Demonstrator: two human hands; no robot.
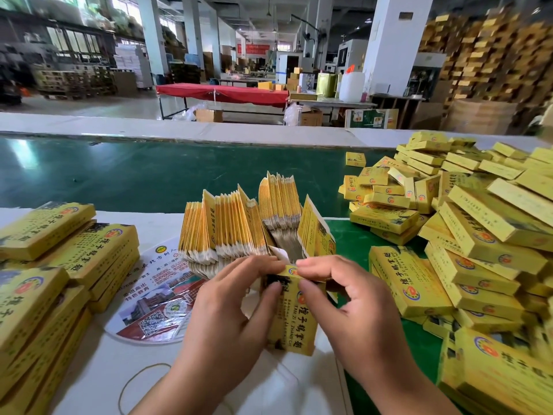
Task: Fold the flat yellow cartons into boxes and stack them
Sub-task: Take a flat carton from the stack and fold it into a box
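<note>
Head view: both my hands on one yellow carton [294,313] just before me over the counter [269,384]. My left hand [227,307] and right hand [344,307] pinch its far end, fingertips closing the end flap, I judge. Glossy printed card, thin, sharp creases. Flat cartons [239,226] stand fanned on edge just behind, within reach. Folded boxes [466,235] heaped right, neater stacks [59,250] left.

box stacks [39,295] | cut by left edge; far pallets [484,55] | blurred
</note>
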